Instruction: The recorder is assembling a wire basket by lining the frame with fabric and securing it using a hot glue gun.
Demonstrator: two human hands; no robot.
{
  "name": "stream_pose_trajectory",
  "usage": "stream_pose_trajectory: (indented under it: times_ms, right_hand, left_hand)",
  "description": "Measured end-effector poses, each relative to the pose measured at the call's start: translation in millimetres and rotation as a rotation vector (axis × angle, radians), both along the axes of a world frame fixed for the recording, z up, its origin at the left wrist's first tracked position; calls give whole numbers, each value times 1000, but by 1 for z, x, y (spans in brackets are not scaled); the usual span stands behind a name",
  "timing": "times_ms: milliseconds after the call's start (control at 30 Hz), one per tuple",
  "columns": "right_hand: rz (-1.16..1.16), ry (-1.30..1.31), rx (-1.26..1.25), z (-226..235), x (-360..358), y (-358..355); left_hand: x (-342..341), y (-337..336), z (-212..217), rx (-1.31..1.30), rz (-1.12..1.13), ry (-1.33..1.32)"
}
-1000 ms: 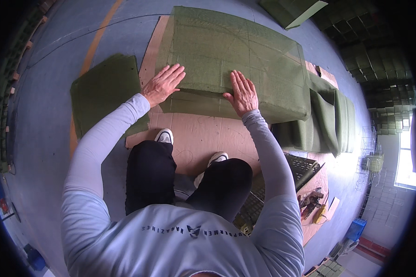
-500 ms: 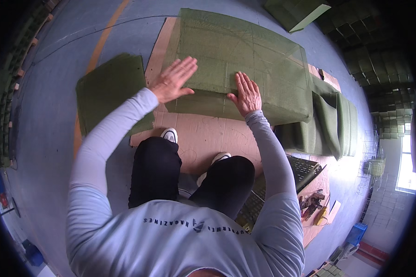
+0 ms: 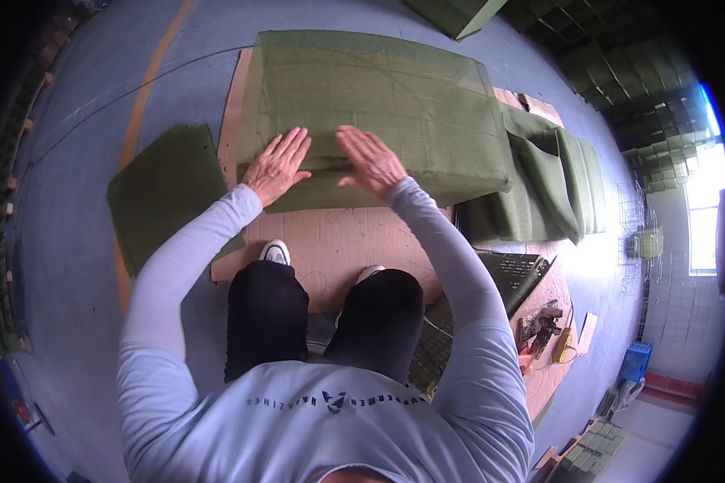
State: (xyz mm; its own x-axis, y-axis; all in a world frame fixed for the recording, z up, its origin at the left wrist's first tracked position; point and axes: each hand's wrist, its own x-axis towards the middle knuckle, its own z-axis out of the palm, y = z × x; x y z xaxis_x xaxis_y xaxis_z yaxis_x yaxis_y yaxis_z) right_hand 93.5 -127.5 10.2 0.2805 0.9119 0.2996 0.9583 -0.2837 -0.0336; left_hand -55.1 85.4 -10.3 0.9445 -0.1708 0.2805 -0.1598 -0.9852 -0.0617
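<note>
A green mesh-covered box-shaped frame (image 3: 379, 97) lies before me on flattened cardboard (image 3: 346, 241). Thin wires show faintly through its mesh. My left hand (image 3: 275, 167) is over the near left part of the frame, fingers stretched out, palm down. To its right, my right hand (image 3: 370, 163) is over the near edge with its fingers extended and thumb apart. Neither hand holds anything. Whether the palms press on the mesh or hover just above it, I cannot tell.
A flat green mesh piece (image 3: 169, 189) lies on the floor at left. Folded green mesh (image 3: 540, 185) is heaped at right, near a dark perforated crate (image 3: 511, 274), hand tools (image 3: 542, 326) and a yellow-handled tool (image 3: 565, 344). Stacked green boxes (image 3: 620, 80) stand far right.
My right hand has moved left, closer to my left hand, and its fingers now point up-left. My left hand has come slightly nearer me. The whole view has shifted a little.
</note>
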Motion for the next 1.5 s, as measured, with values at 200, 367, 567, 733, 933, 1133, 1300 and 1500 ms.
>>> stream_pose_trajectory:
  times_ms: [200, 367, 567, 733, 933, 1133, 1300, 1500]
  right_hand:
    - [47, -117, -3, -14, -3, 14]
    - [-150, -65, 100, -26, -16, 17]
    - [-164, -97, 189, -30, -18, 16]
    - [-199, -43, 283, 6, -2, -27]
    - [-1350, 476, 670, -34, 101, -230]
    - [-1113, 819, 803, -54, 38, -232]
    - [-1172, 507, 855, -38, -3, -223]
    - [-548, -85, 418, -3, -5, -173]
  left_hand:
    - [13, -13, 7, -107, -46, -33]
    - [18, -11, -2, -37, -29, -68]
    - [23, 0, 0, 57, -154, -107]
    - [6, 62, 0, 160, -124, -65]
    - [20, 55, 1, 49, -166, -90]
    - [1, 85, 9, 52, -196, -12]
    - [-8, 75, 16, -24, -193, 77]
    - [24, 2, 32, -108, -189, -87]
